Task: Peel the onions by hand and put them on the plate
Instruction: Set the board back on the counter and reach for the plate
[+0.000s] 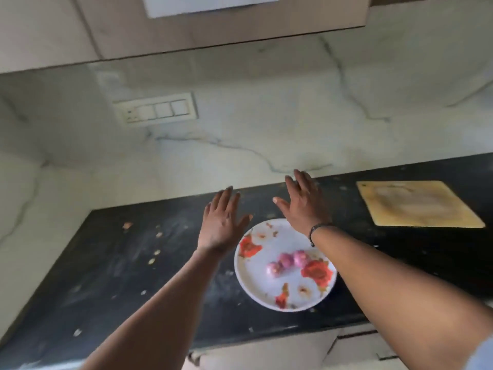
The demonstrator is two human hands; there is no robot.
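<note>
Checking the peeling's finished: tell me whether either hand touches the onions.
Apart. The head view shows left hand and right hand open beyond the onions, bare plate between.

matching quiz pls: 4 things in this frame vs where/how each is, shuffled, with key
1. onions
2. cutting board
3. switch panel
4. hands, left and right

a. on the marble wall
b. fingers spread, holding nothing
c. on the floral plate
d. flat on the black counter, right of the plate

Pairs: 1-c, 2-d, 3-a, 4-b
</note>
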